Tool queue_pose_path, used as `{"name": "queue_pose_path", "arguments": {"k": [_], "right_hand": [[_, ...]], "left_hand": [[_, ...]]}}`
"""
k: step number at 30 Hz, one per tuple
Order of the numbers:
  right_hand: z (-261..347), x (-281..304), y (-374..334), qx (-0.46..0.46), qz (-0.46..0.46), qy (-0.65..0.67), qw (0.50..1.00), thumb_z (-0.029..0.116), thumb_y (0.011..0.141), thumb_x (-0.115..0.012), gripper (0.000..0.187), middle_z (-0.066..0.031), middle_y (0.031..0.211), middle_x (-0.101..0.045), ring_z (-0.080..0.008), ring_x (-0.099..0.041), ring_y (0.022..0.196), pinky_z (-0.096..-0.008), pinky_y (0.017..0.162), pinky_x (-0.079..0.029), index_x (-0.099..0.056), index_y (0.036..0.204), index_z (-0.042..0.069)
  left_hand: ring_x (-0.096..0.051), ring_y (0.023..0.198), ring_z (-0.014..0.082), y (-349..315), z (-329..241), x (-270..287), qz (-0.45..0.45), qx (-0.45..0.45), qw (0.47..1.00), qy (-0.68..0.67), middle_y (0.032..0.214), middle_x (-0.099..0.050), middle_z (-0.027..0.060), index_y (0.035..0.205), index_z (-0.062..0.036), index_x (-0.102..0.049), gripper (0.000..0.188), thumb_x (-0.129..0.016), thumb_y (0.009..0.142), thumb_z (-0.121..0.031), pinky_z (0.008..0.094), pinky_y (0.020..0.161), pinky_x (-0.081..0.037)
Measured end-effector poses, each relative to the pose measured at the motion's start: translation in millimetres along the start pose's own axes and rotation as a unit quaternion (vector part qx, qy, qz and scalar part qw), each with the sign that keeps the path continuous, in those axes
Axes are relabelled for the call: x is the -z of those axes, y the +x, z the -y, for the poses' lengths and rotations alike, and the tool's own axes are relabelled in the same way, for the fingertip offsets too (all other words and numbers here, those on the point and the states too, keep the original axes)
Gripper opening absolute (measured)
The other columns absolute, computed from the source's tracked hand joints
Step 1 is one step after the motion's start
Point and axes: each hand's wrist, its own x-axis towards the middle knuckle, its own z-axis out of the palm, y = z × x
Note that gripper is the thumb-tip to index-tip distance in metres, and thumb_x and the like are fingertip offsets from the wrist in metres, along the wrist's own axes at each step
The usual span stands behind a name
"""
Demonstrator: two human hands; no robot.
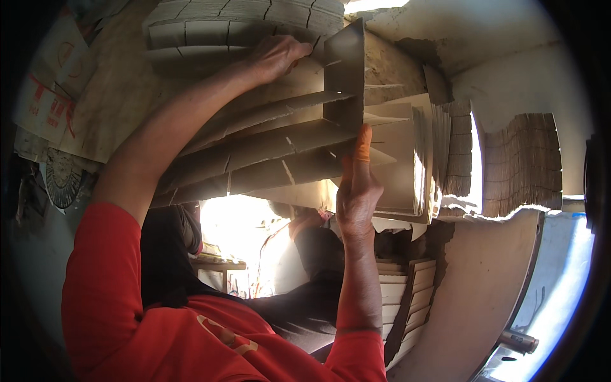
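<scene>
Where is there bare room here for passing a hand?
A gap shows below the slotted cardboard strips, between the left arm and the right hand. Crowded: the left hand lies on the strips under the cardboard stack; upright sheets press beside the right hand.

Left hand (275,56) sits up top on the slotted cardboard strips (267,149), which fan out leftward from a cross strip (347,70) standing upright through their slots. Right hand (358,191) is below that cross strip, flat against the strips' right end. A stack of cut strips (238,25) lies behind the left hand; more stacked cardboard (522,162) stands well right.
</scene>
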Motion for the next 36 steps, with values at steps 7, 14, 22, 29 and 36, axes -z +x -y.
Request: {"name": "queue_pose_path", "arguments": {"k": [7, 14, 22, 29, 36], "right_hand": [[3.1, 8.4, -1.7, -0.019, 0.007, 0.020, 1.000, -0.010, 0.084, -0.054, 0.063, -0.0125, 0.069, -0.053, -0.0157, -0.048, 0.058, -0.0248, 0.054, -0.039, -0.036, 0.141, 0.008], [-3.9, 5.5, -5.4, -0.041, 0.022, 0.027, 0.999, -0.010, 0.084, -0.053, 0.065, -0.0099, 0.059, -0.040, -0.0140, -0.037, 0.051, -0.0218, 0.051, -0.032, -0.036, 0.142, 0.012], [4.7, 17.8, -3.3, -0.053, 0.048, 0.005, 0.997, -0.009, 0.084, -0.053, 0.064, -0.0103, 0.057, -0.042, -0.0159, -0.041, 0.050, -0.0219, 0.050, -0.034, -0.036, 0.142, 0.011], [9.0, 19.9, 2.8, -0.068, 0.102, -0.014, 0.992, -0.010, 0.080, -0.055, 0.064, -0.0186, 0.062, -0.052, -0.0285, -0.050, 0.050, -0.0271, 0.052, -0.042, -0.040, 0.139, 0.008], [4.9, 20.3, 5.8, -0.053, 0.183, -0.057, 0.980, -0.013, 0.069, -0.047, 0.063, -0.0210, 0.068, -0.059, -0.0377, -0.060, 0.063, -0.0461, 0.057, -0.047, -0.044, 0.132, -0.002]], "left_hand": [[-0.050, 0.051, 0.0298, -0.1, -29.0, 21.7, 0.036, 0.152, 0.973, -0.172, 0.053, -0.045, 0.0142, 0.066, -0.0020, -0.045, 0.032, -0.036, 0.085, -0.026, 0.0398, 0.059, -0.040], [-0.043, 0.057, 0.0372, -0.1, -15.1, 1.6, -0.051, -0.031, 0.998, -0.029, 0.061, -0.042, 0.0221, 0.067, 0.0000, -0.040, 0.014, -0.052, 0.066, 0.005, 0.0444, 0.056, -0.037], [-0.047, 0.063, 0.0379, -6.0, -21.0, 10.2, -0.013, -0.053, 0.995, -0.083, 0.068, -0.044, 0.0218, 0.074, 0.0029, -0.044, 0.020, -0.060, 0.064, 0.012, 0.0405, 0.057, -0.039], [-0.048, 0.061, 0.0329, -11.5, -13.5, 5.4, -0.025, -0.033, 0.995, -0.092, 0.066, -0.048, 0.0178, 0.076, 0.0042, -0.047, 0.022, -0.064, 0.064, 0.009, 0.0397, 0.058, -0.040], [-0.058, 0.084, 0.0332, -16.9, -22.3, 7.6, 0.084, -0.021, 0.992, -0.095, 0.083, -0.059, 0.0153, 0.087, 0.0016, -0.055, 0.025, -0.070, 0.068, -0.002, 0.0406, 0.072, -0.045]]}}
